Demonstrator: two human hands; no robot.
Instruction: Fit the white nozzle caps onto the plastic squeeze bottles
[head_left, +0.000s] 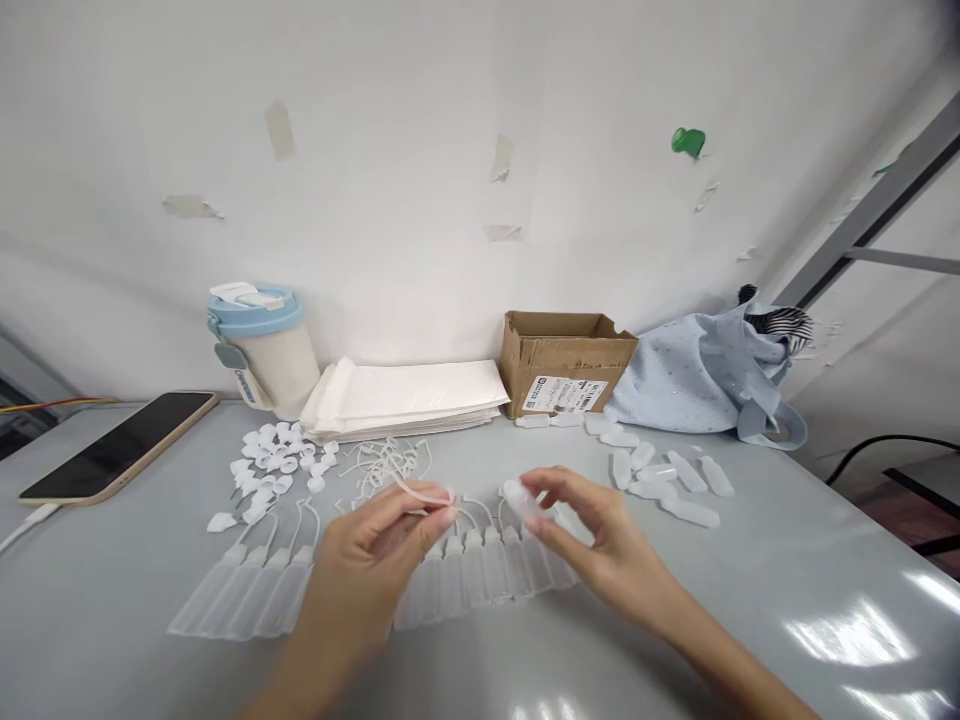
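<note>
My left hand [386,550] pinches a thin white flexible tube [412,488] between thumb and fingertips. Between the thumb and fingers of my right hand [592,525] is a small translucent plastic bottle [519,500]. Under and between both hands lies a row of translucent bottles fitted with white caps and thin curved tubes [491,565]; my left hand hides part of it. More such capped bottles [240,590] extend to the left. Loose curved tubes [379,462] are heaped behind my left hand, and a pile of small white caps [274,455] sits left of them.
Loose translucent bottles [652,472] lie at the right. Along the wall stand a blue-lidded cup [274,355], a stack of white envelopes [420,390], a cardboard box [517,370] and a light blue bag [682,375]. A phone [124,445] on a cable lies far left.
</note>
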